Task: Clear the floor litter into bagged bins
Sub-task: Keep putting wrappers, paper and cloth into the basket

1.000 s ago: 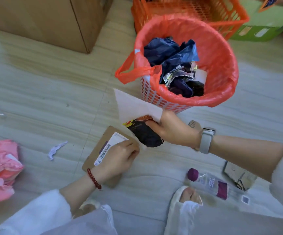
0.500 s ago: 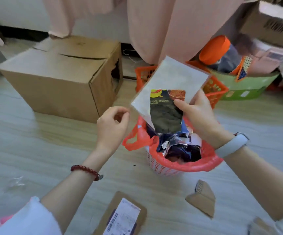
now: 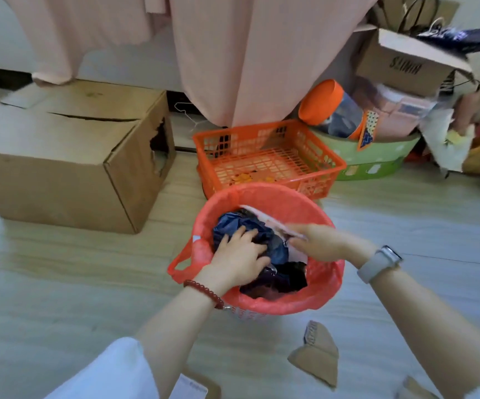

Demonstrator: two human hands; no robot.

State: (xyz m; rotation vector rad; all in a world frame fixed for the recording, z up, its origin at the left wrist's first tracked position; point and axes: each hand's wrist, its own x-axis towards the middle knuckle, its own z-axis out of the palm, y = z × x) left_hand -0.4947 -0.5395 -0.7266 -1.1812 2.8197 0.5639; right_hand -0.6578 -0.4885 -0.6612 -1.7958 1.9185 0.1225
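A round bin lined with a red plastic bag (image 3: pixel 296 303) stands on the floor in front of me. Inside lie dark blue crumpled plastic (image 3: pixel 233 223) and black wrappers. My left hand (image 3: pixel 237 254) lies flat on the blue plastic, fingers spread, pressing it down. My right hand (image 3: pixel 319 240) is inside the bin, its fingers on a white sheet of paper (image 3: pixel 264 218) that lies along the far inner side. The right hand is blurred, so its grip is unclear. A torn cardboard piece (image 3: pixel 316 355) lies on the floor at the bin's lower right.
A large cardboard box (image 3: pixel 60 156) stands at the left. An orange mesh basket (image 3: pixel 267 156) sits right behind the bin, with a green basket (image 3: pixel 376 156) of clutter beyond it. A labelled cardboard mailer (image 3: pixel 195 390) lies by my left arm. Pink cloth hangs behind.
My right hand has brought the white paper and dark wrapper down from above the bin into it. My left hand has moved from the air into the bin, onto the blue plastic.
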